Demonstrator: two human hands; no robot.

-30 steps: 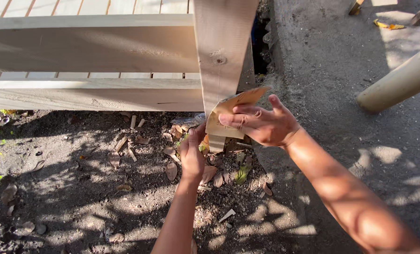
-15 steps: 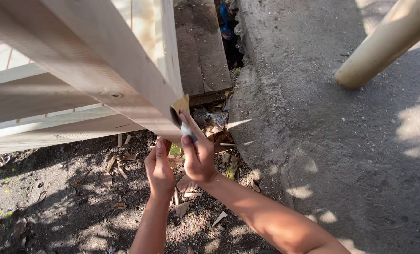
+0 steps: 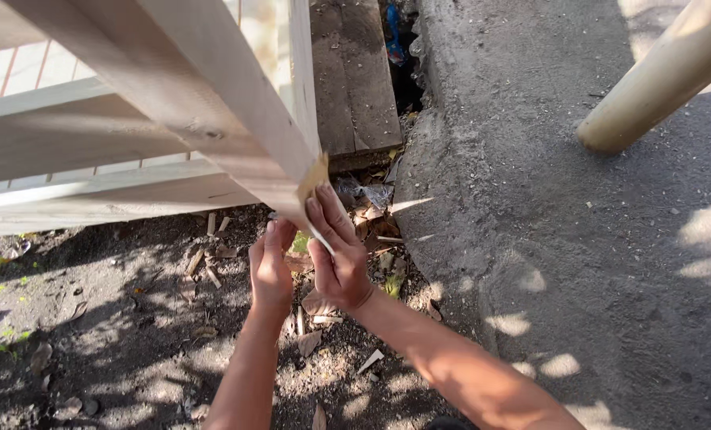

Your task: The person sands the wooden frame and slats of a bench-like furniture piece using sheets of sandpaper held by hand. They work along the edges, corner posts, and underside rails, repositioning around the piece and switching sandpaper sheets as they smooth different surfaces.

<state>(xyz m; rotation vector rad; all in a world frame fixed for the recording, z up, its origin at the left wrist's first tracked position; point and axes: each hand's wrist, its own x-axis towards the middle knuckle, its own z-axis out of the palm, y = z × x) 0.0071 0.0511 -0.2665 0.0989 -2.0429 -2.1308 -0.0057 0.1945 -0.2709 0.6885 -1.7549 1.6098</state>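
Observation:
A pale wooden frame of planed boards [image 3: 172, 95] fills the upper left, one leg [image 3: 244, 139] slanting down to its end near the centre. A tan sheet of sandpaper [image 3: 314, 177] is wrapped over that end. My right hand [image 3: 335, 251] presses the sandpaper against the leg's end, fingers flat along it. Beside it, my left hand [image 3: 270, 267] has its fingertips up against the underside of the same leg, just left of the sandpaper.
Bare dirt with wood chips and dry leaves [image 3: 212, 271] lies under the frame. A weathered plank [image 3: 355, 80] lies above the hands. Right of it runs grey concrete ground [image 3: 578, 263], with a round wooden pole [image 3: 658, 80] at the upper right.
The view has swung from facing the frame squarely to looking along its leg. The sandpaper, held loosely a second ago, is now pressed onto the leg's end, and my left hand has risen to the leg.

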